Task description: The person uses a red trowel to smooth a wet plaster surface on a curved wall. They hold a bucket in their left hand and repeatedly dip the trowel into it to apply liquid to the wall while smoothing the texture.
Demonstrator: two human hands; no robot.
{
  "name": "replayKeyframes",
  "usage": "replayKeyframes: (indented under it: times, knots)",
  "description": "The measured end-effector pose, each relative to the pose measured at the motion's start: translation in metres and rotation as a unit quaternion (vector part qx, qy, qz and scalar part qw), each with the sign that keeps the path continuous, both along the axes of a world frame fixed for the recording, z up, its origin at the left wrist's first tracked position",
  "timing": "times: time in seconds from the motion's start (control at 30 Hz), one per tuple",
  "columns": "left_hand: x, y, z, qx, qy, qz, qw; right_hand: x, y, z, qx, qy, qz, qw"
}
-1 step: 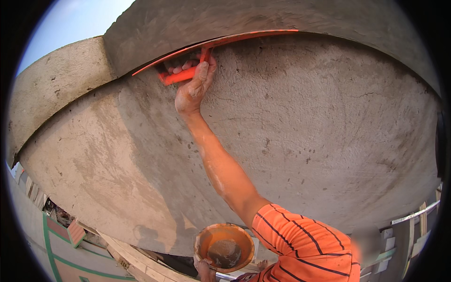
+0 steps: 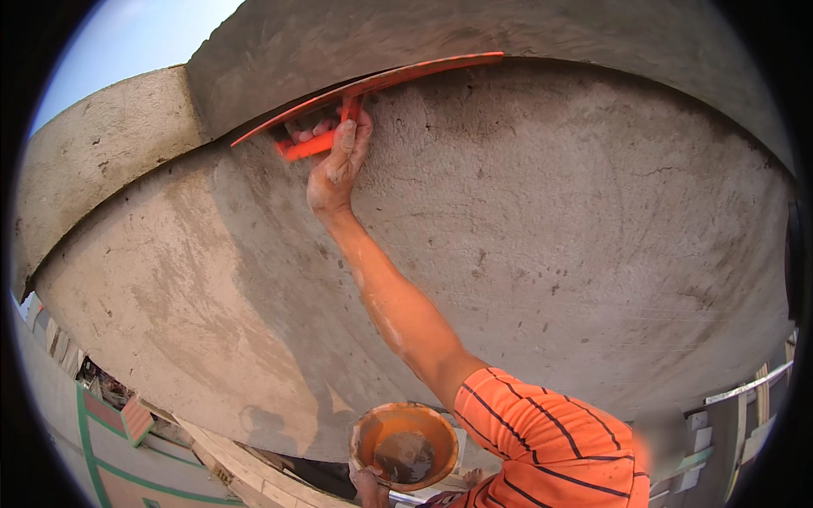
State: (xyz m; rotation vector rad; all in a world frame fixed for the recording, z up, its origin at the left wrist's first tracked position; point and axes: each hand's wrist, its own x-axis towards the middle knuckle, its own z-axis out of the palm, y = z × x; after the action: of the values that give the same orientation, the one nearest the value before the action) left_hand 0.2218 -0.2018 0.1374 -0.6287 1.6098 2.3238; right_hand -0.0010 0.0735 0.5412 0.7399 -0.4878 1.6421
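Observation:
My right hand (image 2: 339,169) is raised high, its fingers wrapped around the handle of an orange plastering float (image 2: 377,83). The float's long thin blade lies along the edge between the rough grey cement wall (image 2: 525,212) and the darker, smoother cement band (image 2: 440,30) above it. Pale cement dust coats this hand and forearm. Low in the view, my left hand (image 2: 370,486) grips the side of a round orange-brown bowl (image 2: 440,436), with wet greyish stuff in the bottom. Part of the left hand is out of sight below and behind the bowl.
A cement block (image 2: 110,127) juts out at the upper left. Wooden planks (image 2: 246,466) run below the wall at the lower left, with green-edged surfaces (image 2: 127,483) further down. Poles and boards (image 2: 749,415) stand at the lower right.
My right hand has slid the float a short way left along the edge, with the forearm following. The bowl and my left hand stay where they were.

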Motion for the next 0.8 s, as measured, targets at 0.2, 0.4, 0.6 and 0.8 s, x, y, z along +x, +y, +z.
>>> replayKeyframes:
  times: [0.2,0.4,0.6,0.8]
  knots:
    - [0.005,-0.014,-0.028,0.029,0.028,0.017,0.999,-0.013,-0.037,-0.073,0.096,-0.162,-0.007,0.982]
    - [0.006,-0.011,-0.038,0.051,0.038,0.0,0.998,0.052,0.003,-0.02,0.0,0.025,-0.016,1.0]
    - [0.016,-0.011,-0.031,0.049,0.043,0.009,0.998,0.061,0.028,0.013,0.001,0.041,-0.038,0.998]
    - [0.01,0.005,0.003,0.001,-0.044,0.005,0.999,-0.012,-0.012,-0.014,0.091,-0.056,0.021,0.994]
